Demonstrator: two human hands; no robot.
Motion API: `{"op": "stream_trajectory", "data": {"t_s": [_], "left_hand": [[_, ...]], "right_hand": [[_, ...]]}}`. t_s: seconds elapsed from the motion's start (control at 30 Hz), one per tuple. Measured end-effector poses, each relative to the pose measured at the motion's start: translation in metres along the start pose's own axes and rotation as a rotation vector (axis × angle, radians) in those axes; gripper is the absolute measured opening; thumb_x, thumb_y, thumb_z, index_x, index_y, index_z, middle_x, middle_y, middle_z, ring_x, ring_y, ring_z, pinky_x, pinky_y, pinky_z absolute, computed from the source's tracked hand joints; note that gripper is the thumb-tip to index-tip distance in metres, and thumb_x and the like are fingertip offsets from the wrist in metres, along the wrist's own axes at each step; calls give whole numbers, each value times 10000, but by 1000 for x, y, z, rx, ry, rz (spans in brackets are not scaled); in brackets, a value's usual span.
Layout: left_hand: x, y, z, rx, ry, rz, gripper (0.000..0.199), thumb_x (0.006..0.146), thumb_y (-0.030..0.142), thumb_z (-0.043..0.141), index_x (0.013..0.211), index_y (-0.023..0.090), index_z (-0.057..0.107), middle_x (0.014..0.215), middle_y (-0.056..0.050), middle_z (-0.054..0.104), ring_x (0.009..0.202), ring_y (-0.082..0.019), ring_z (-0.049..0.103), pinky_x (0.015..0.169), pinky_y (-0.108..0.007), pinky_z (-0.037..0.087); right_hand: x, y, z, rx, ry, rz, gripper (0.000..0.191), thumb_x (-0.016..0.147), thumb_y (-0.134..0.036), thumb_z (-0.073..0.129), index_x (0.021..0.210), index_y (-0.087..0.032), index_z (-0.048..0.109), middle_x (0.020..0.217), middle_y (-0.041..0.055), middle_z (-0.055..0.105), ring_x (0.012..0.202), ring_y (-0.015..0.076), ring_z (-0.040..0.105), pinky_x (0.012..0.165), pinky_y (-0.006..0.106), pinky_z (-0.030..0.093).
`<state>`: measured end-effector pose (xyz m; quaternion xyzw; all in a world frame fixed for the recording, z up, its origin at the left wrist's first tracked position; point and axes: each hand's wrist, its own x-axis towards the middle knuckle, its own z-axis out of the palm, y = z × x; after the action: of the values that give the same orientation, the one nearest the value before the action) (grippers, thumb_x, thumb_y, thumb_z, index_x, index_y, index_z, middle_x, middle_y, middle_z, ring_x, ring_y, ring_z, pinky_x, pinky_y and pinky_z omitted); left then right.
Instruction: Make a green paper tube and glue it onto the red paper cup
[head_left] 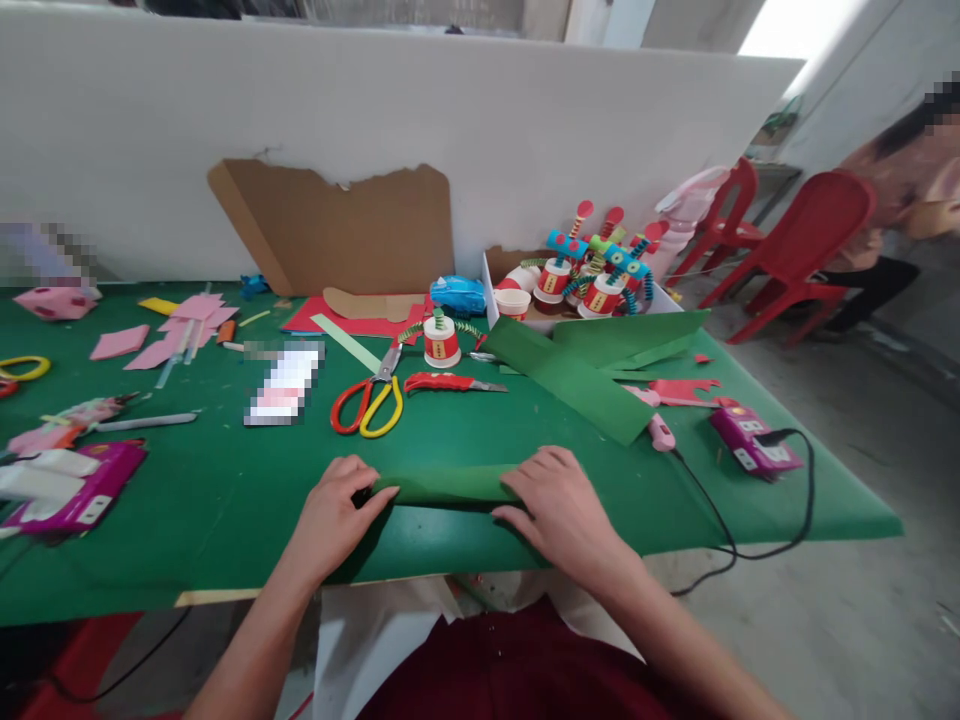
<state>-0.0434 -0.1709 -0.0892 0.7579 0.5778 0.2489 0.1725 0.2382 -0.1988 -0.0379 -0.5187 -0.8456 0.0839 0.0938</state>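
A strip of green paper (446, 486), folded or rolled lengthwise, lies across the green table near its front edge. My left hand (341, 510) grips its left end between thumb and fingers. At the right end, my right hand (551, 505) holds the paper, fingers on top and thumb at the near side. Beyond them lie scissors (375, 392) with red and yellow handles, a red utility knife (454, 383) and a decorated paper cup (442, 340) with green folded-paper arms. Larger green paper sheets (577, 385) are at the right.
A box (491, 290) of paper-cup figures stands at the back, before a white partition (525, 130). Purple power strips (754, 440) (112, 485) sit at both sides, with a corded pink glue gun (661, 432) at right. A person (862, 240) sits beyond, near red chairs.
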Motion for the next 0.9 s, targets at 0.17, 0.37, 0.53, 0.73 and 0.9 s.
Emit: {"op": "stream_trajectory", "data": {"t_s": [0.17, 0.37, 0.53, 0.73, 0.9], "left_hand": [[-12, 5, -9, -11, -2, 102, 191, 854, 390, 551, 797, 228, 634, 880, -29, 676, 886, -199, 577, 790, -326, 439], [-15, 52, -1, 217, -59, 334, 129, 872, 226, 561, 968, 238, 646, 991, -25, 702, 982, -224, 558, 841, -385, 361], [-9, 75, 27, 369, -61, 394, 180, 878, 133, 509, 942, 194, 665, 897, -44, 686, 844, -216, 560, 743, -364, 374], [-16, 49, 22, 426, 32, 402, 285, 865, 82, 428, 882, 189, 691, 900, -62, 696, 828, -220, 582, 711, -348, 413], [-23, 18, -4, 363, 96, 376, 265, 875, 168, 429, 921, 228, 683, 919, -47, 712, 853, -224, 605, 733, -351, 433]], "right_hand": [[8, -10, 21, 14, -68, -62, 122, 901, -206, 577, 816, -183, 662, 821, 39, 670, 799, 186, 578, 732, 305, 372], [6, -10, 27, 15, -31, -46, 185, 920, -212, 538, 800, -191, 677, 784, 33, 650, 760, 183, 561, 686, 300, 357], [6, -11, 30, 4, 19, -75, 165, 915, -202, 534, 886, -202, 697, 778, 37, 650, 756, 186, 552, 676, 302, 355], [-12, 17, 29, 0, 63, -57, 165, 898, -175, 547, 954, -207, 699, 846, 50, 680, 786, 183, 568, 723, 311, 388], [-32, 48, 21, -9, 130, -14, 236, 896, -132, 511, 999, -214, 707, 879, 52, 700, 852, 189, 585, 894, 372, 418]]}}
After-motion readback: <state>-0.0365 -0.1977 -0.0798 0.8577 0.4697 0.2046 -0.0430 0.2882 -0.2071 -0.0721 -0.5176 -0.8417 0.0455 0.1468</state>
